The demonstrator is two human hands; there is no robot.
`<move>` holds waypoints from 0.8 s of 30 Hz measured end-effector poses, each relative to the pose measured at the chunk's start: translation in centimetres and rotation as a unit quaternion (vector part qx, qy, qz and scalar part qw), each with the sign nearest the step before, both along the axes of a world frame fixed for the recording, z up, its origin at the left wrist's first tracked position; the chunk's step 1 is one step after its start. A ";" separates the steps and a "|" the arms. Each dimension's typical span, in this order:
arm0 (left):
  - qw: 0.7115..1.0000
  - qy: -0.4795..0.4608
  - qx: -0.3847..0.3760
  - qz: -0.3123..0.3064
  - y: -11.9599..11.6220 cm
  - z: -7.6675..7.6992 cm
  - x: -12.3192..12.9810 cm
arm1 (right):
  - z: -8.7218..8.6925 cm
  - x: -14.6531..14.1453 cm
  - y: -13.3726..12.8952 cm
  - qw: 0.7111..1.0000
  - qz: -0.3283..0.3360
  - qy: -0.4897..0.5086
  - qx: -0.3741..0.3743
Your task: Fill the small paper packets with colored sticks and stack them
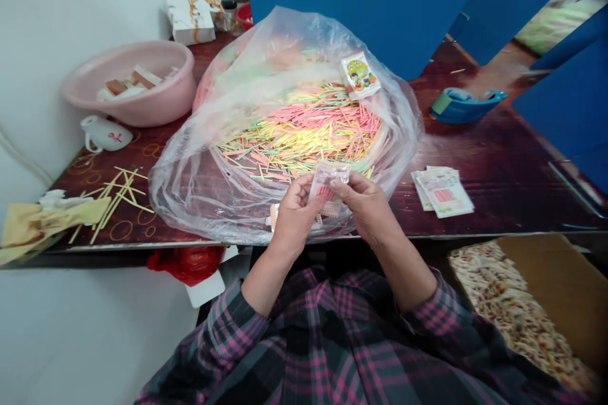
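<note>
Plaid shirt [327, 342], bottom; centre, left hand [295, 210] and right hand [367, 204] pinch packet [327, 172]; apparently handling step, next move needing steady hold.

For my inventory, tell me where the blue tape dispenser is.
In the head view, the blue tape dispenser sits on the table at right, beyond the flat packets, right of the plastic bag.

The packet [333, 171] is showing shiny plastic, the bag [213, 183] is looking glossy and crinkled, the table [503, 186] is gleaming.
</note>
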State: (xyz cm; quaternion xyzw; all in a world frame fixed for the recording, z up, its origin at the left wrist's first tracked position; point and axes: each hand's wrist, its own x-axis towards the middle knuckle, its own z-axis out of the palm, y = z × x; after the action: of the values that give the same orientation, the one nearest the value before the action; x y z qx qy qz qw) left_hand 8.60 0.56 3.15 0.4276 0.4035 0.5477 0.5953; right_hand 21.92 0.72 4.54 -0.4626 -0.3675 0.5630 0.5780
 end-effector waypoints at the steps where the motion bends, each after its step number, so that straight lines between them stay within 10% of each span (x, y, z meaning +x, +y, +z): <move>1: 1.000 0.007 0.005 0.000 0.0 0.0 0.1 | -0.2 -0.1 -0.1 1.000 0.002 -0.008 -0.003; 8: 0.980 0.185 0.059 -0.031 -0.3 -1.0 -0.8 | -1.5 0.2 -1.3 0.986 -0.007 -0.164 0.032; 13: 0.908 0.370 0.195 0.026 -0.2 -0.8 -4.1 | -0.9 6.4 -2.2 0.964 -0.079 -0.250 0.048; 19: 0.764 0.570 0.302 -0.014 0.5 -2.3 -7.0 | -1.5 17.4 -2.7 0.814 -0.184 -0.551 -0.003; 24: 0.709 0.648 0.275 -0.038 0.8 -2.7 -6.2 | -2.2 19.0 -2.3 0.679 -0.222 -0.697 0.057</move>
State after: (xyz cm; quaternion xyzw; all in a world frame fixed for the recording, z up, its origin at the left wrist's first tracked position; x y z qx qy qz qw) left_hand 2.35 1.36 0.44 0.8372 0.5050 0.2001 0.0641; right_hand 40.93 -1.55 2.35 -0.7556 -0.5816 -0.0895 0.2877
